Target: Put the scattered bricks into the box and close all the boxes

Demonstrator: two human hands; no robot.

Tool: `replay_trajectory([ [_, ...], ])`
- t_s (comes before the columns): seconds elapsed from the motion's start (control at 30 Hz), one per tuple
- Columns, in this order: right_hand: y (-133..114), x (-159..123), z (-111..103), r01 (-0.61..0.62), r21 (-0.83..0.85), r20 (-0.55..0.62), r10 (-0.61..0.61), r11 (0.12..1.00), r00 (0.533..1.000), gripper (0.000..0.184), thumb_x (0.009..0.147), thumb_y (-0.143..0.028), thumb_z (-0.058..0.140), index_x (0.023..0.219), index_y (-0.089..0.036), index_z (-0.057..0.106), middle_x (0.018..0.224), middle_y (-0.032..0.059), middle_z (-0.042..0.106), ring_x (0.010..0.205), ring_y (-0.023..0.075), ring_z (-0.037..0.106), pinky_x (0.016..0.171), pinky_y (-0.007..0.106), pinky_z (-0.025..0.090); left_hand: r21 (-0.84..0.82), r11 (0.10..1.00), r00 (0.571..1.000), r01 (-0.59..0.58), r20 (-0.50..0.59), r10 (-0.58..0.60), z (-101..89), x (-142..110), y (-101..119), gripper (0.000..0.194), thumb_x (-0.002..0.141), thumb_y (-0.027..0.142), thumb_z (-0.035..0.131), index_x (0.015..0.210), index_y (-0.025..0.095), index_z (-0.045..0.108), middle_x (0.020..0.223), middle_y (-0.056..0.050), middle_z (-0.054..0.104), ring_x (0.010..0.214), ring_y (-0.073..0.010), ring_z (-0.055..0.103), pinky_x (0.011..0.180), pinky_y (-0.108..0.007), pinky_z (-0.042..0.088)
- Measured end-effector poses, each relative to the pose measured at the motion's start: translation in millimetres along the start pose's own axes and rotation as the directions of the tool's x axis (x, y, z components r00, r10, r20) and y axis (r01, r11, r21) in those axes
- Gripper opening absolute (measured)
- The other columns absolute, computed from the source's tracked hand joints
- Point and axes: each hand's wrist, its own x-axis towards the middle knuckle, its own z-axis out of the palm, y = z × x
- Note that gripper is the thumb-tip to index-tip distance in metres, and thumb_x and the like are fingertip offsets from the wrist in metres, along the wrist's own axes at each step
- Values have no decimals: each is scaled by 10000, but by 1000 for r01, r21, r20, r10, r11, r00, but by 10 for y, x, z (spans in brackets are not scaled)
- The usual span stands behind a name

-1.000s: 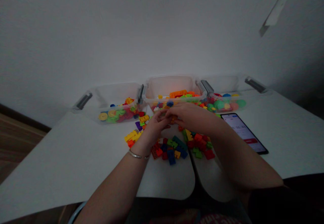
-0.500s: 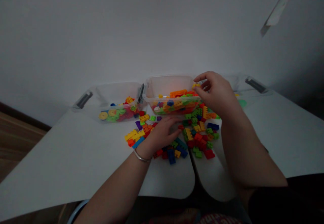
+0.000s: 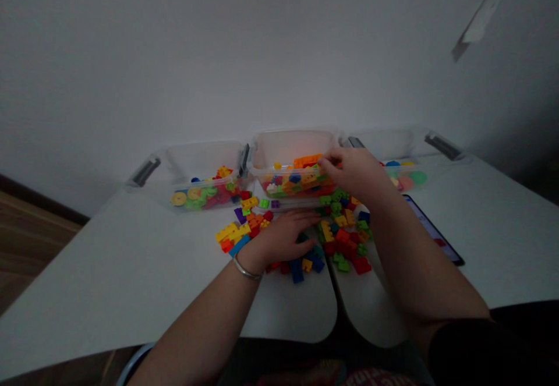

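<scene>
Loose plastic building bricks in red, green, yellow, blue and orange lie in a spread pile (image 3: 343, 237) on the white table (image 3: 131, 264). My left hand (image 3: 283, 237) rests palm down on the bricks in front of the middle bin, with its fingers spread a little. A metal bangle (image 3: 247, 269) circles that wrist. My right hand (image 3: 353, 173) reaches over the front rim of the clear middle bin (image 3: 292, 144), fingertips by the bricks inside. Its fingers hide whatever they may hold.
A clear bin (image 3: 203, 162) holding bricks and yellow wheels stands to the left, and another clear bin (image 3: 384, 144) holding round coloured pieces stands to the right. A phone (image 3: 432, 232) lies partly hidden behind my right forearm. A white wall rises behind the table.
My right hand has dropped from above the bin's right corner to its front rim, and the yellow brick it held is no longer visible. The phone has come back into view.
</scene>
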Motion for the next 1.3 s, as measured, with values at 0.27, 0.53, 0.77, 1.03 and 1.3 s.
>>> replay_trajectory([
  [0.27,-34,-27,-83,-79,-237,-30,74,968,997,457,934,-362,371,848,-125,752,825,193,735,774,306,675,739,425,455,51,998,996,28,-89,-24,41,24,-65,360,916,208,477,1243,143,613,1269,-114,647,1188,-230,581,1055,-409,455],
  [0.53,-11,-18,-41,-62,-289,24,72,955,997,480,941,-372,360,843,-115,754,816,184,731,756,290,677,685,391,453,134,980,982,144,-139,-125,20,39,-87,276,899,135,496,1083,137,702,1077,-108,698,1005,-221,646,939,-365,520],
  [0.77,-48,-32,-79,-107,-229,-14,107,967,994,366,928,-320,388,993,-170,715,944,134,750,817,289,683,678,365,437,105,971,973,213,-117,-201,20,40,-155,237,845,81,552,971,153,739,1025,-92,717,971,-205,663,947,-346,517],
  [1.03,-95,-91,-110,-53,-41,-136,47,998,990,292,926,-312,430,993,-194,688,952,86,752,827,255,683,697,342,443,-71,959,929,275,-238,-284,-17,5,-150,283,821,69,558,1025,182,719,1056,-76,700,997,-215,642,931,-387,519],
  [1.3,-173,-148,-144,228,234,-149,-197,945,969,244,899,-250,482,967,-188,708,988,74,747,908,224,675,813,343,473,-797,600,879,77,-230,-418,-53,39,-132,361,776,229,700,1135,206,671,1092,-69,692,941,-185,640,840,-331,514],
])
